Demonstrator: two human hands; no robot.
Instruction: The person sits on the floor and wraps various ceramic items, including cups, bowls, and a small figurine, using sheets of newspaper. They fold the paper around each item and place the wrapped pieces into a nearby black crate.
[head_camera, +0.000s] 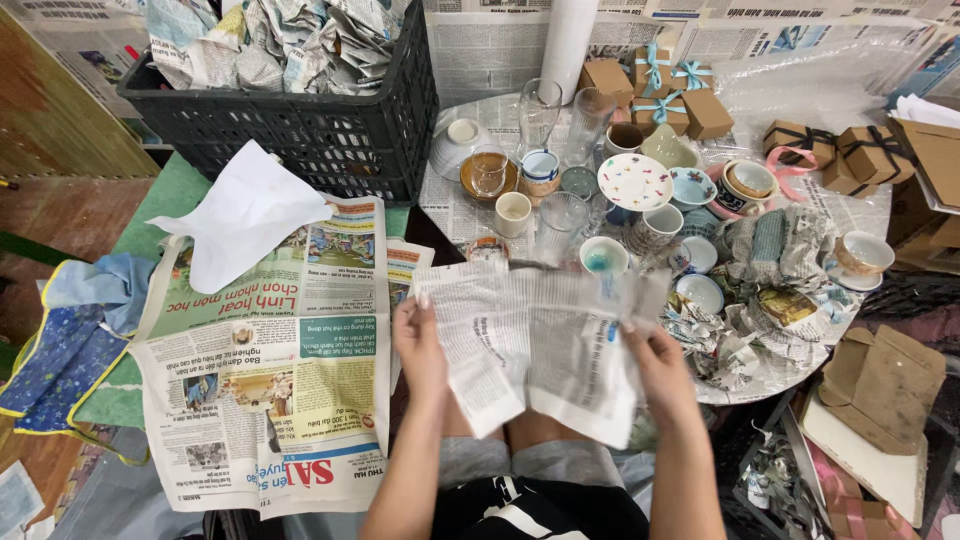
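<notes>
My left hand (420, 345) and my right hand (655, 365) hold up a creased sheet of newspaper (540, 340) over my lap, one hand on each side edge. The sheet hangs between them, its lower part folded and drooping. Just beyond its top edge stand a clear drinking glass (558, 225) and a white cup with a blue-green inside (604, 256) on a round table (770, 375) covered in paper.
A stack of open newspapers (270, 360) lies to my left with a white paper sheet (245, 215) on it. A black crate of crumpled paper (290, 110) stands behind. Cups, bowls, glasses and small ribboned brown boxes (660, 90) crowd the table. Cardboard pieces (885, 385) lie at right.
</notes>
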